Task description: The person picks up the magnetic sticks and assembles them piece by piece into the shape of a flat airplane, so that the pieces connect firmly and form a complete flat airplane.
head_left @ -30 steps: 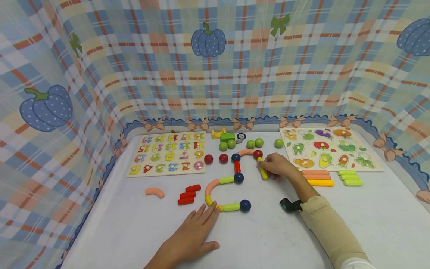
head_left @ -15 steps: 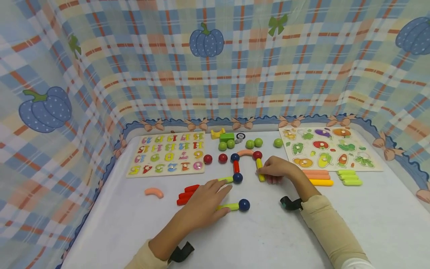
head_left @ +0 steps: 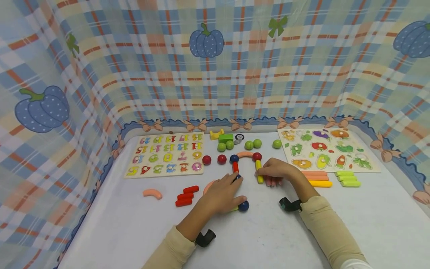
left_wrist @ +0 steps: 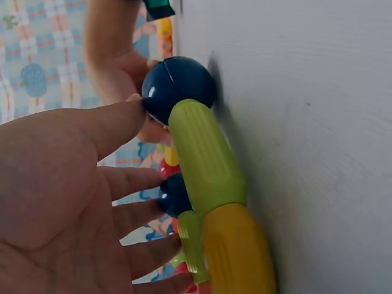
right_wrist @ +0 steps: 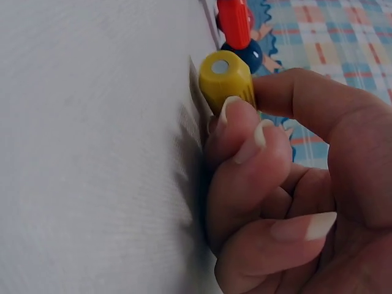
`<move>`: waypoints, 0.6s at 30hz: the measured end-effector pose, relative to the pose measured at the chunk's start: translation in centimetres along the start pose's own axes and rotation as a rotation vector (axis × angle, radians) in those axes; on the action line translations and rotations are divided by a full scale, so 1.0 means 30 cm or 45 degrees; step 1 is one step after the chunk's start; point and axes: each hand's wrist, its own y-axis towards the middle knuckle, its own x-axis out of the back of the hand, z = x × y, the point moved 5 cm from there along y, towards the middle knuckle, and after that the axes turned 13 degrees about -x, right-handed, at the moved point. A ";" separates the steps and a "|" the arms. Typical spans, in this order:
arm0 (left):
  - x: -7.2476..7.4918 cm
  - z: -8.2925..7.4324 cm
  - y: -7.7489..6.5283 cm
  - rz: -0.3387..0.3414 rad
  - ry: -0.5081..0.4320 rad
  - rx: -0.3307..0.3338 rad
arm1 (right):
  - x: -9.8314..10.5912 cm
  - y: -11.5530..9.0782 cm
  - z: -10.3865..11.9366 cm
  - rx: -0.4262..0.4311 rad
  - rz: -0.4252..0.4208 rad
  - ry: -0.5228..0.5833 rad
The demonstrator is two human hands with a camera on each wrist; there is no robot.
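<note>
My left hand (head_left: 218,194) reaches over a curved chain of magnetic rods and balls, its fingers nearly straight. In the left wrist view, its thumb touches the near blue ball (left_wrist: 184,86) and the fingertips lie right at the second blue ball (left_wrist: 174,197). A light-green rod (left_wrist: 211,162) joins the near ball to a yellow curved rod (left_wrist: 239,251). My right hand (head_left: 275,172) pinches a yellow rod (head_left: 259,173), whose far end meets a red ball (head_left: 256,157). The rod's metal-tipped end (right_wrist: 220,67) faces the right wrist camera. In the head view, the left hand hides much of the chain.
A number puzzle board (head_left: 164,155) lies back left, and a vegetable puzzle board (head_left: 329,149) back right. Loose red rods (head_left: 184,196) and a pink curved rod (head_left: 152,193) are on the left. Green balls (head_left: 248,145) line the back; light-green rods (head_left: 349,179) lie right.
My left hand has moved forward and right, from the yellow curved rod to the blue balls. My right hand keeps hold of the yellow rod, which has straightened slightly.
</note>
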 end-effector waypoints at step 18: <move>-0.001 0.000 -0.012 -0.065 -0.026 -0.019 | 0.010 0.007 0.029 0.053 -0.150 0.152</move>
